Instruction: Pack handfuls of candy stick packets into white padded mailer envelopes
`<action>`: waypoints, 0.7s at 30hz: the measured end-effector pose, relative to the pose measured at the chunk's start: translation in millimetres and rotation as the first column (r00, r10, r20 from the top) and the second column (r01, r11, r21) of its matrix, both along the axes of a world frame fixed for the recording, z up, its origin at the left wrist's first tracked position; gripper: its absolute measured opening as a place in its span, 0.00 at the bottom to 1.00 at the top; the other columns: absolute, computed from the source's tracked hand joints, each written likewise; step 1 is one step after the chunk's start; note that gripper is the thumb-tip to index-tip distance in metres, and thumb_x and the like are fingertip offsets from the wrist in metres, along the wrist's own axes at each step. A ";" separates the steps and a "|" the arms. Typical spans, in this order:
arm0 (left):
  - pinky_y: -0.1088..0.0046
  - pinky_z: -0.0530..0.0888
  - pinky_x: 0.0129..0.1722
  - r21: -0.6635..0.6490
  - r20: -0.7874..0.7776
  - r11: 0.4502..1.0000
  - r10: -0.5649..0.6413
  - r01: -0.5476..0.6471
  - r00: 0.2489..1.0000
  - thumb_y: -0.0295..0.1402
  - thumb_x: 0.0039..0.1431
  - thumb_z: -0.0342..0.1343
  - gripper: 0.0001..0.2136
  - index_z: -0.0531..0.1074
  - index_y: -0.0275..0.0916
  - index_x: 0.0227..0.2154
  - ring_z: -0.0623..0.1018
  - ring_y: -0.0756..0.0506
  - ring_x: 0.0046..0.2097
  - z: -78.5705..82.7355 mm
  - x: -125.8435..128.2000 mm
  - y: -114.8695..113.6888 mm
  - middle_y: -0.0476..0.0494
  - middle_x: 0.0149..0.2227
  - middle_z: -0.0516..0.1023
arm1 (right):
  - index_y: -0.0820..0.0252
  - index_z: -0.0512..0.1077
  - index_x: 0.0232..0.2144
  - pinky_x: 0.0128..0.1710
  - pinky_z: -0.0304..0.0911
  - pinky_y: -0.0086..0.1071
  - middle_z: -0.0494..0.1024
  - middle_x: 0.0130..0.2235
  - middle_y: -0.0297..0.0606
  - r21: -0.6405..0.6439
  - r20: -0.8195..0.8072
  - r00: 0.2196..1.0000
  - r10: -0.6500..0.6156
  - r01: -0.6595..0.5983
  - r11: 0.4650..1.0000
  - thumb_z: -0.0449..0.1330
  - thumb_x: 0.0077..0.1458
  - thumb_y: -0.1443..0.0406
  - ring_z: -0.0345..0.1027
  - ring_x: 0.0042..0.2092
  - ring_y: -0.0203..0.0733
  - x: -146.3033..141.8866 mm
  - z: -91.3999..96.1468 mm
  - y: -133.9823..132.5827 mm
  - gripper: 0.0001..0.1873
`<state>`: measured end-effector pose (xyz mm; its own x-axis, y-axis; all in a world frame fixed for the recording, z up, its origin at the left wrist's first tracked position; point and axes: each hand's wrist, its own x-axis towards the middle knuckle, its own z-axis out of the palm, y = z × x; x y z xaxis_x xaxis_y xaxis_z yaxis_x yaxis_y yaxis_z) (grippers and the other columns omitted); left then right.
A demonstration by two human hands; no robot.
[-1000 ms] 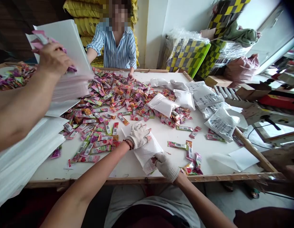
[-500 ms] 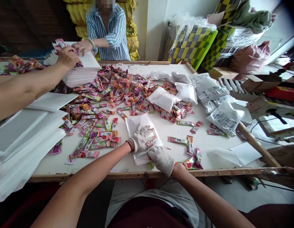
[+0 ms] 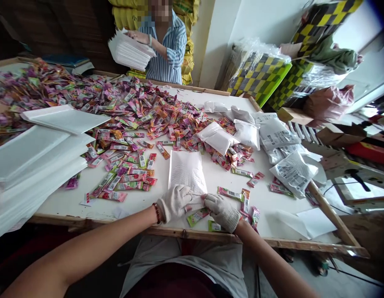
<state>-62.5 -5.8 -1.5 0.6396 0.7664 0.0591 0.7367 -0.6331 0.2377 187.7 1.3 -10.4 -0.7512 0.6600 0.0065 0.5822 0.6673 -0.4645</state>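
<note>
A white padded envelope (image 3: 187,169) lies flat on the white table in front of me, its near end towards my body. At its near left corner, my left hand (image 3: 175,203), in a pale knitted glove, has its fingers closed on the edge. My right hand (image 3: 222,211), gloved likewise, pinches the near right corner. A narrow strip of the envelope shows between the two hands. Beneath and beside my right hand lie candy sachets (image 3: 198,216), one partly hidden by it. What the envelope contains is hidden.
Many sachets (image 3: 142,103) are heaped across the table. A stack of white envelopes (image 3: 39,165) stands at the left. Filled white packets (image 3: 218,138) and labelled parcels (image 3: 294,171) lie to the right. Across the table, a person (image 3: 167,49) holds an envelope bundle (image 3: 131,51). A wooden rim (image 3: 269,242) borders the table.
My left hand has gone from flat on the envelope to its near edge. The co-worker has lifted the envelope bundle off the sachets. Another person's arm at the left has mostly left the view.
</note>
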 end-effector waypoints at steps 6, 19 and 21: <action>0.71 0.68 0.37 -0.245 0.149 0.902 0.399 -0.357 0.905 0.37 0.61 0.48 0.08 0.70 0.41 0.31 0.75 0.46 0.37 -5.6 -43.5 -16.4 0.45 0.34 0.76 | 0.57 0.68 0.35 0.31 0.57 0.28 0.71 0.29 0.32 -0.267 -0.108 0.919 -0.379 0.341 0.901 0.50 0.59 0.63 0.64 0.31 0.37 -8.5 5.8 19.3 0.08; 0.73 0.67 0.32 -0.449 0.056 0.638 0.719 -0.626 0.692 0.41 0.50 0.60 0.17 0.68 0.44 0.42 0.77 0.46 0.35 -9.8 -32.8 23.8 0.49 0.35 0.78 | 0.64 0.64 0.50 0.27 0.64 0.32 0.71 0.28 0.34 -0.815 -0.074 0.540 -0.839 0.452 0.363 0.66 0.41 0.56 0.65 0.26 0.39 -54.8 7.4 42.2 0.34; 0.71 0.69 0.34 -0.399 0.099 0.705 0.668 -0.586 0.737 0.43 0.51 0.59 0.16 0.69 0.45 0.41 0.77 0.45 0.38 -8.1 -41.4 18.3 0.48 0.37 0.77 | 0.65 0.70 0.40 0.27 0.66 0.33 0.73 0.27 0.36 -0.948 -0.097 0.598 -0.795 0.187 0.256 0.68 0.41 0.54 0.66 0.25 0.39 -55.2 21.8 34.7 0.27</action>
<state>-103.8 12.5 -9.7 0.0028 0.9821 -0.1885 0.8340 0.1017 0.5424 132.5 36.0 11.4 -0.3211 0.7704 -0.5509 0.1109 -0.5471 -0.8297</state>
